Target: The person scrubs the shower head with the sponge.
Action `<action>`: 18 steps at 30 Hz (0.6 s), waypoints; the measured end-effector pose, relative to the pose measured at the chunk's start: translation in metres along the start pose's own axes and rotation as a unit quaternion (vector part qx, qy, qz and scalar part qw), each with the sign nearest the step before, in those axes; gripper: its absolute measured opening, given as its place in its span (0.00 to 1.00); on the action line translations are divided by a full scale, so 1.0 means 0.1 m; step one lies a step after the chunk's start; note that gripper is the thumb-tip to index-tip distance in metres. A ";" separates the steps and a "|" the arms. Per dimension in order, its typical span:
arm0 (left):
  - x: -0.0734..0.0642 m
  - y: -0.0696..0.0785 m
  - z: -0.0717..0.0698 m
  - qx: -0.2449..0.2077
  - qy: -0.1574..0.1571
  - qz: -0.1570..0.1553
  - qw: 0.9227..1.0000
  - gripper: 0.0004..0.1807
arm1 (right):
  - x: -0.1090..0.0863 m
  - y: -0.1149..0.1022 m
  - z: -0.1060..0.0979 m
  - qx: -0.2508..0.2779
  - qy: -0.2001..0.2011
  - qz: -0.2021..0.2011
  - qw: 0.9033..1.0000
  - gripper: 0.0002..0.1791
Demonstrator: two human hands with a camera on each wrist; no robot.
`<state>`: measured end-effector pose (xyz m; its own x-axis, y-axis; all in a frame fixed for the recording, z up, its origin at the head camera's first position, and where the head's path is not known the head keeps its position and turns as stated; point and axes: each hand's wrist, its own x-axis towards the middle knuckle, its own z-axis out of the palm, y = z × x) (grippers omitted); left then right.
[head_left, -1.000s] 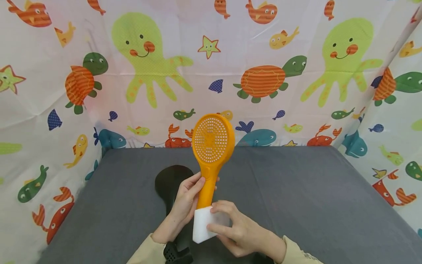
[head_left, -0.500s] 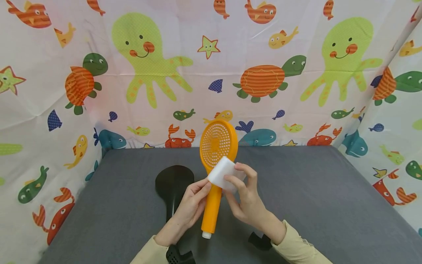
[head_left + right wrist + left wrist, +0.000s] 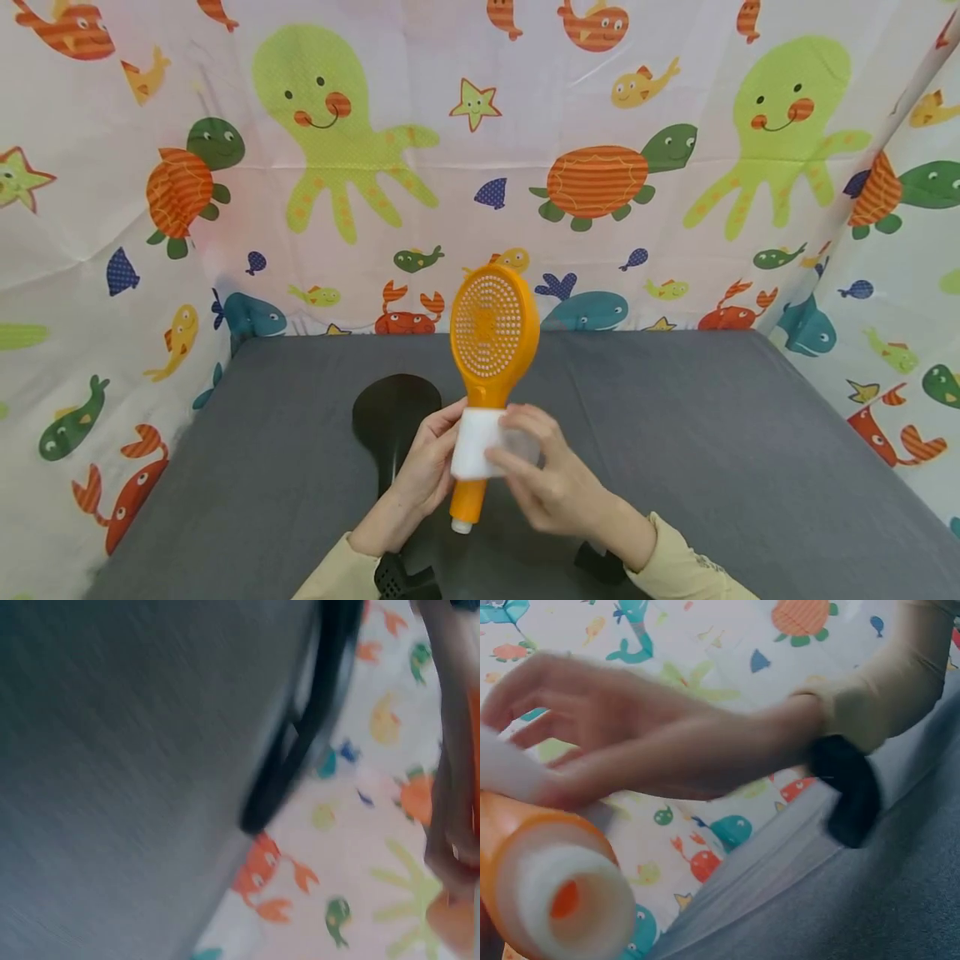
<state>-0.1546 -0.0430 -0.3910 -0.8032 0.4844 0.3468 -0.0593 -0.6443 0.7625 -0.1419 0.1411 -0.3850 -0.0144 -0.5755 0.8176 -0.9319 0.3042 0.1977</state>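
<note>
Showerhead (image 3: 495,323) over the table (image 3: 675,433) pointed far, long axis leaning slightly right, left hand (image 3: 427,468) clasping its handle (image 3: 467,502), right hand (image 3: 553,483) pinching a white block (image 3: 472,448), only the left wrist view revealing the handle's hollow end (image 3: 604,909).

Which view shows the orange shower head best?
The head view: the orange shower head shows nearly whole, perforated face to white tip, the white block hiding part of its handle. The left wrist view gives only the handle's hollow end; the right wrist view, an orange strip, probably it, at the edge.
</note>
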 end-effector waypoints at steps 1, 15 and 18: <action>0.00 -0.02 0.00 0.004 -0.002 0.000 1.000 0.18 | 0.03 0.05 -0.01 -0.020 0.026 0.014 0.999 0.12; 0.00 0.06 0.01 0.007 -0.016 0.022 1.000 0.17 | 0.01 -0.13 0.02 0.094 -0.041 0.055 0.993 0.16; 0.01 0.06 -0.01 0.017 -0.014 0.031 0.999 0.17 | -0.03 -0.20 0.01 0.114 -0.095 -0.003 0.989 0.16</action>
<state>-0.1558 -0.0472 -0.3861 -0.7880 0.4610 0.4081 0.0107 -0.6525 0.7577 -0.1231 0.1358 -0.3915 -0.0557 -0.7154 0.6965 -0.9892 0.1341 0.0586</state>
